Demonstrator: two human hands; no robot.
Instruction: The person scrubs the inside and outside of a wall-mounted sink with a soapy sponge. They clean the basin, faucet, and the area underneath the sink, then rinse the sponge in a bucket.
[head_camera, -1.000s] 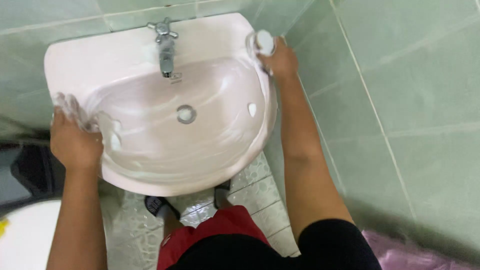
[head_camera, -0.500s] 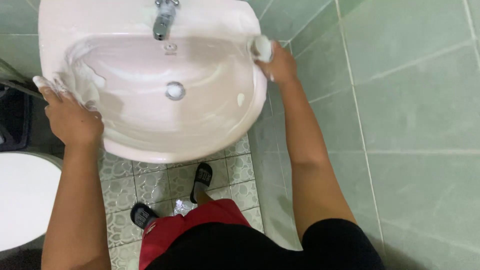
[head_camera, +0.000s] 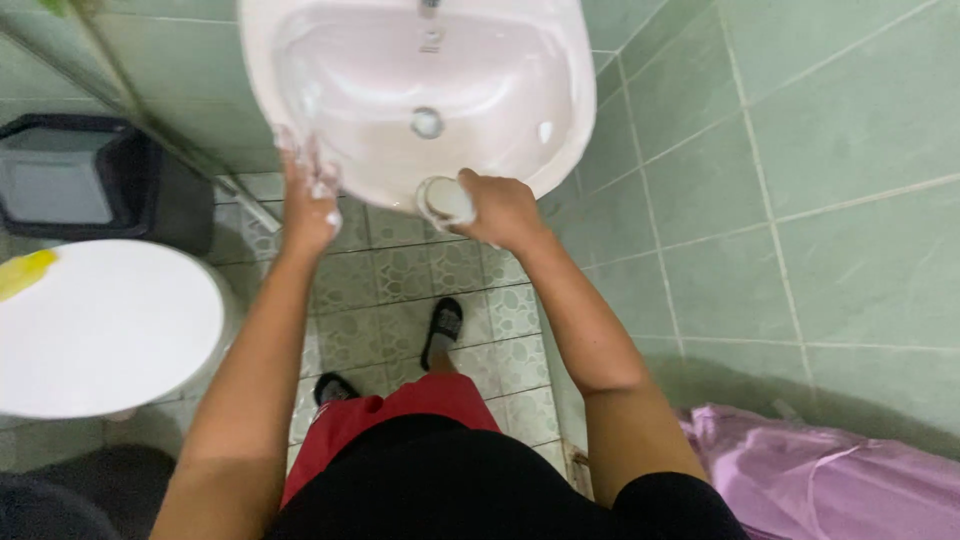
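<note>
A white wall-mounted washbasin (head_camera: 560, 90) fills the top of the head view, with soap foam on its inner wall and a metal drain (head_camera: 427, 122) in the middle. My left hand (head_camera: 308, 205) is foamy and rests against the basin's front-left rim. My right hand (head_camera: 498, 208) grips a round white scrubbing pad (head_camera: 446, 200) pressed to the front edge of the rim. Only the base of the tap (head_camera: 431, 8) shows at the top edge.
A white toilet lid (head_camera: 100, 325) lies at the left with a yellow item (head_camera: 25, 272) on it. A dark bin (head_camera: 85, 180) stands behind it. Green wall tiles (head_camera: 800, 180) rise at the right, a purple cloth (head_camera: 830, 475) lies low right. My sandalled feet (head_camera: 440, 330) stand on patterned floor tiles.
My right hand slid with the pad from the basin's right rim round to its front edge. My left hand moved from the left rim toward the front. The view shifted down.
</note>
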